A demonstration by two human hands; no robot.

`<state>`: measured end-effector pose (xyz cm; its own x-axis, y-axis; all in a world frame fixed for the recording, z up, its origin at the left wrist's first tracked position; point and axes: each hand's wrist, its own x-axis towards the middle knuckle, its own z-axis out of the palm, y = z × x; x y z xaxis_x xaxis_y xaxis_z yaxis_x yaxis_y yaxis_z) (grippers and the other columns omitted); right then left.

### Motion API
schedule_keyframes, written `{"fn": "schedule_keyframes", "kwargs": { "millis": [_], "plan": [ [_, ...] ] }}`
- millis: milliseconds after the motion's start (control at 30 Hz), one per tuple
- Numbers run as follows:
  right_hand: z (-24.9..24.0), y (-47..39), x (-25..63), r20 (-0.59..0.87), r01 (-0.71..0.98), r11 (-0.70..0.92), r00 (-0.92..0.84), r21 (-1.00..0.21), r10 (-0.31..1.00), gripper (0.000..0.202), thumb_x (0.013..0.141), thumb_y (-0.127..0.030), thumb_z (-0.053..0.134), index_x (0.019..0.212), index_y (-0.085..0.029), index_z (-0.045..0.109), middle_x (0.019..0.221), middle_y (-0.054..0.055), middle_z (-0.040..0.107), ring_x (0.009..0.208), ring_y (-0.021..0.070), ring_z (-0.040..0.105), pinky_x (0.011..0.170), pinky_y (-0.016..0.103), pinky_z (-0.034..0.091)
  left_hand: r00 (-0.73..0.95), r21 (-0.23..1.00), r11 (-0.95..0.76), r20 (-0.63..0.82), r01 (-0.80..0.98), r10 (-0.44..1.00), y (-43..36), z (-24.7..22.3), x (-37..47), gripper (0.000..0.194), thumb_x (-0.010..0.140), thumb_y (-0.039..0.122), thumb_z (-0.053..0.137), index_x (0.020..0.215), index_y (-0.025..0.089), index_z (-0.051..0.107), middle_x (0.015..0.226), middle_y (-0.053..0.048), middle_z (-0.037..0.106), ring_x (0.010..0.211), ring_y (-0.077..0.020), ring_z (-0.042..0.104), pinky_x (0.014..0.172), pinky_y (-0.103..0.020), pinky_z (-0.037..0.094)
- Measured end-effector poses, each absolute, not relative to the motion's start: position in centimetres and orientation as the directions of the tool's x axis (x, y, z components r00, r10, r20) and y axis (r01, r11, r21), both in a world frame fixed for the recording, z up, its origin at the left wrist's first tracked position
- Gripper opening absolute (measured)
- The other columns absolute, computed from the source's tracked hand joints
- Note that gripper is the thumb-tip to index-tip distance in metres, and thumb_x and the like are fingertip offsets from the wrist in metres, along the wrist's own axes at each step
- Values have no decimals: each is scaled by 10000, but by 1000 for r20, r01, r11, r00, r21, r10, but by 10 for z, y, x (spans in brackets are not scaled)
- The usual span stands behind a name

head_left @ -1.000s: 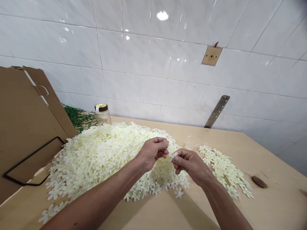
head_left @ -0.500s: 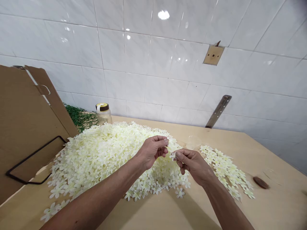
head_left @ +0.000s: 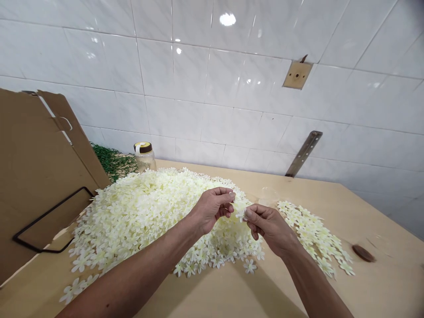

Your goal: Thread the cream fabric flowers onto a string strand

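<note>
Flower (head_left: 240, 211) clamped in right grip (head_left: 246, 213) points leftward, toward left grip (head_left: 232, 195), pinched together.

Cropped at left margin: cardboard (head_left: 39, 172). Cropped at lower margin: forearms, tabletop (head_left: 195, 300). Occluded by flower heap (head_left: 142, 212): base of jar (head_left: 145, 162). Partly covered by right hand (head_left: 271, 227): white flower (head_left: 241, 212). Too small to identify: pale bit (head_left: 232, 194) at left hand (head_left: 212, 210). Blurred: brown oval object (head_left: 363, 253).
</note>
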<state>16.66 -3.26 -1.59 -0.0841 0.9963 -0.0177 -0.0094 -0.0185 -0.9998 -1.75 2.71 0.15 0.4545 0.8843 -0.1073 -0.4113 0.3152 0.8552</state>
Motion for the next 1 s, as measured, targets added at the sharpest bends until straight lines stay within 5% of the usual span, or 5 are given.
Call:
{"fn": "schedule_keyframes", "kwargs": {
  "millis": [433,700,1000],
  "plan": [
    [-27,-26,168,66,18,64,72,-998,995,403,796,-537,709,681,-159,633,548,-30,479,440,77,409,415,219,397,380,907,242,-101,-345,920,22,1,-15,233,702,192,810,845,120,640,848,-72,648,823,-195,669,806,-361,552],
    [-31,-26,170,141,201,114,126,-973,982,389,816,-543,680,710,-171,641,512,-40,453,427,99,450,425,232,401,465,870,319,-121,-375,877,16,4,-12,211,724,151,783,840,114,611,762,-49,622,658,-172,662,743,-391,574],
    [-25,-28,168,138,244,97,158,-965,978,424,810,-588,654,708,-176,646,492,-45,450,408,107,462,432,240,396,396,878,272,-105,-394,912,21,4,-15,204,731,165,783,853,109,630,770,-65,640,692,-178,676,711,-328,554]
  ]
}}
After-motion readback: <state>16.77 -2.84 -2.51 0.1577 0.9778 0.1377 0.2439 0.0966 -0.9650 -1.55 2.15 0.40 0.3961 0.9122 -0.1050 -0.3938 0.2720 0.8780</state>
